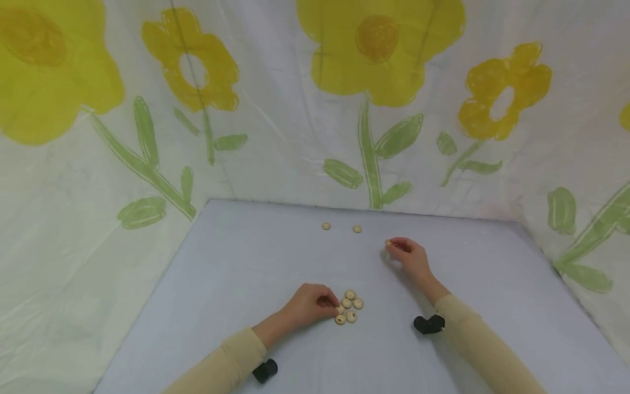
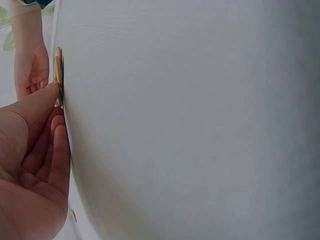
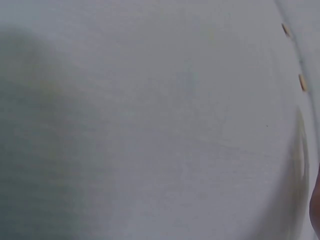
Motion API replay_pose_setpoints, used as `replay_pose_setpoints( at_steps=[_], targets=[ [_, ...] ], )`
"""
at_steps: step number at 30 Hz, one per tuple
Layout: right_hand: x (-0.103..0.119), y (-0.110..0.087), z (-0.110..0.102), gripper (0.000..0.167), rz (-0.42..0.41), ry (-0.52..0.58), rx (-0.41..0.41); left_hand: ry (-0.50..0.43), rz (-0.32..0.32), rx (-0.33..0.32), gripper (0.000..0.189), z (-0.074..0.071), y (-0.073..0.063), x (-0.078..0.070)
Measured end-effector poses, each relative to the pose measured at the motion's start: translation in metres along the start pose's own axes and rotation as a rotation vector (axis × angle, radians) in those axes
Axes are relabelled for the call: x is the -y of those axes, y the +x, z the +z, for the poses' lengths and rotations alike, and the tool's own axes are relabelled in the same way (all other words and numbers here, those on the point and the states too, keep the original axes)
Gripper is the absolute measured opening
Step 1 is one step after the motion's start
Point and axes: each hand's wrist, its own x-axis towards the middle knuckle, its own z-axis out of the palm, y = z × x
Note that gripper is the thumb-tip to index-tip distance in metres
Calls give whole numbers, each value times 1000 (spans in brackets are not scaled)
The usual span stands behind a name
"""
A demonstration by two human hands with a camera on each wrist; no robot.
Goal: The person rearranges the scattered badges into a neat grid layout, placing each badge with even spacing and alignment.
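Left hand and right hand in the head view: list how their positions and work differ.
The left hand is at a cluster of buttons; the right hand is well apart from it.
The right hand is farther forward, toward the table's far edge; the left hand is nearer the wearer.
The right hand pinches a lone button; the left hand touches one among several.
Both are bare, below tan sleeves.

Backdrop (image 1: 275, 142): white, yellow flowers (image 1: 339, 33), green leaves (image 1: 400, 135) | Table (image 1: 246, 262): pale, against backdrop | Light: soft
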Motion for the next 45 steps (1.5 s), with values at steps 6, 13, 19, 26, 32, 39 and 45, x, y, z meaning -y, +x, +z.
replay_pose_setpoints(
  at_steps=[6,13,19,26,32,39,45],
  targets=[
    [2,13,-2,42,34,4,-52,1,2,-1,11,0,0,1],
    [-1,22,-2,44,43,18,-58,-4,-11,-2,11,1,0,1],
    [-3,27,-2,43,35,1,-76,-5,-16,-6,11,2,-1,2],
    [-3,34,-5,31,-3,19,-138,-2,-12,-8,11,2,-1,3],
    [-5,41,-4,41,75,-4,-150,-10,-11,-3,11,1,0,3],
    [-2,43,-5,43,99,-51,-131,-21,-11,1,11,1,0,3],
    [-2,47,-3,42,98,-140,-141,-23,-17,0,11,2,0,5]
  ],
)
